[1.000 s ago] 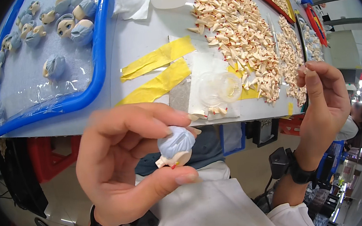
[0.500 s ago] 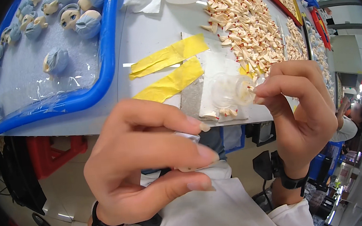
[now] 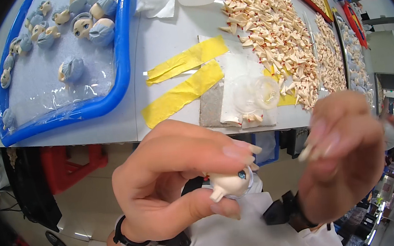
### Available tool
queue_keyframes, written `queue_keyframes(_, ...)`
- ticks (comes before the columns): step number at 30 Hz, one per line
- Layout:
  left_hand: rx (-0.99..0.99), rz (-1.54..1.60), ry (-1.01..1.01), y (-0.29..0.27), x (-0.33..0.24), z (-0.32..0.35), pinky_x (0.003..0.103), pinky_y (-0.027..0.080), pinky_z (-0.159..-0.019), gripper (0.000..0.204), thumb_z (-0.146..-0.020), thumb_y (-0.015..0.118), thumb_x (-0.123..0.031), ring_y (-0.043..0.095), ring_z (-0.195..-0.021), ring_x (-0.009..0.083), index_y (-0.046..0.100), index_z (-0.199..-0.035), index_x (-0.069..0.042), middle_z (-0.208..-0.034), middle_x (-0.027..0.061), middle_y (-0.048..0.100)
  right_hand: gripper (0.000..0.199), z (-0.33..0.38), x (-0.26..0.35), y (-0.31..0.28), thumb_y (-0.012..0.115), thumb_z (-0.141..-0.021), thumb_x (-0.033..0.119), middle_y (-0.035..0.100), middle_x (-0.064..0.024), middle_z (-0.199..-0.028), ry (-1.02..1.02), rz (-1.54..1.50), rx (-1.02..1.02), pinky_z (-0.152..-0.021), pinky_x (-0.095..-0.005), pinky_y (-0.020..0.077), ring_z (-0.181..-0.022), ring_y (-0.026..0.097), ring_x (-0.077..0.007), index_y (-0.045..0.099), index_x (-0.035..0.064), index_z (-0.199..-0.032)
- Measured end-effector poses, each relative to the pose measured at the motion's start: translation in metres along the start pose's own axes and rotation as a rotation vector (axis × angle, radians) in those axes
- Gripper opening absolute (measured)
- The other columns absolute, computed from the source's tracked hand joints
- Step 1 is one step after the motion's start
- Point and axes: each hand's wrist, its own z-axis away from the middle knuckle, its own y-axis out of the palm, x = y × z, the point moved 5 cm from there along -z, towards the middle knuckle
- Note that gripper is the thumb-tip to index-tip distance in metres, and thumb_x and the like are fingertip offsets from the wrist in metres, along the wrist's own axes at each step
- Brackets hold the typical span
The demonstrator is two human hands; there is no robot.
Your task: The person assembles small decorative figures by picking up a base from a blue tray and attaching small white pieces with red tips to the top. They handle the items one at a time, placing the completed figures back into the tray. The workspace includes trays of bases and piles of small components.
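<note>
My left hand (image 3: 160, 180) grips a small doll head (image 3: 229, 184) between thumb and fingers. A painted blue eye and a short pale peg show on it, with a bit of red at its left side; the rest is behind my fingers. To the right, apart from the head, my right hand (image 3: 344, 155) hangs in front of the table edge. Motion smears its bent fingers, so whether they hold anything cannot be made out. Beyond the hands, a clear round cup (image 3: 267, 93) rests at the table's near edge, beside a few small cream pieces with red tips (image 3: 253, 117).
A blue-rimmed tray (image 3: 124, 58) with several blue-haired doll heads stands at the left. Yellow tape strips (image 3: 183, 89) lie mid-table. A large pile of cream, red-tipped pieces (image 3: 268, 27) spreads to the right. A red stool (image 3: 73, 166) is under the table.
My right hand has pulled back from the clear cup toward me. My left hand has turned, bringing the doll head into sight. The view has shifted slightly.
</note>
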Motion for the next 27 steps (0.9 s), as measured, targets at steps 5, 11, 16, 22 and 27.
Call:
queue_keyframes(5, -0.146, 0.012, -0.050, 0.006, 0.003, 0.003, 0.027, 0.052, -0.062, 0.042, -0.072, 0.074, -0.022, 0.059, -0.068, 0.0186, 0.046, -0.096, -0.002, -0.089, 0.0148, 0.051, 0.014, 0.017, -0.003, 0.013, 0.065, -0.075, 0.011, 0.049, -0.0067, -0.076, 0.028, -0.072, -0.024, -0.058, -0.0223, 0.0313, -0.068, 0.043, -0.0125, 0.052, 0.0075, -0.081)
queue_keyframes(11, -0.151, 0.051, -0.085, 0.008, 0.004, 0.008, 0.026, 0.051, -0.062, 0.042, -0.070, 0.075, -0.022, 0.058, -0.067, 0.0156, 0.046, -0.093, -0.001, -0.087, 0.0135, 0.052, 0.018, 0.019, 0.004, 0.016, 0.068, -0.066, 0.003, 0.050, -0.0052, -0.071, -0.004, -0.012, -0.042, -0.055, -0.0228, 0.0320, -0.063, 0.045, -0.0117, 0.055, 0.0086, -0.078)
queue_keyframes(16, -0.158, 0.044, -0.096, 0.010, 0.002, 0.008, 0.025, 0.051, -0.062, 0.043, -0.068, 0.077, -0.020, 0.058, -0.068, 0.0156, 0.047, -0.091, 0.000, -0.086, 0.0127, 0.052, 0.021, 0.020, 0.008, 0.014, 0.068, -0.062, 0.000, 0.052, -0.0032, -0.069, -0.024, 0.063, -0.075, -0.054, -0.0231, 0.0321, -0.059, 0.046, -0.0115, 0.056, 0.0094, -0.076)
queue_keyframes(22, -0.068, -0.243, -0.007, 0.005, -0.003, 0.008, 0.027, 0.052, -0.062, 0.044, -0.064, 0.079, -0.019, 0.059, -0.071, 0.0174, 0.049, -0.090, 0.000, -0.085, 0.0117, 0.051, 0.023, 0.020, 0.004, 0.013, 0.070, -0.058, 0.001, 0.053, -0.0030, -0.069, -0.073, 0.111, -0.068, -0.054, -0.0236, 0.0322, -0.059, 0.047, -0.0118, 0.058, 0.0099, -0.076)
queue_keyframes(27, -0.112, -0.248, 0.122, 0.009, -0.006, 0.008, 0.029, 0.051, -0.061, 0.041, -0.064, 0.079, -0.015, 0.060, -0.072, 0.0207, 0.051, -0.090, -0.001, -0.086, 0.0118, 0.053, 0.022, 0.019, 0.001, 0.014, 0.074, -0.060, 0.007, 0.053, -0.0076, -0.075, -0.097, 0.037, -0.048, -0.055, -0.0227, 0.0330, -0.061, 0.048, -0.0117, 0.058, 0.0087, -0.075)
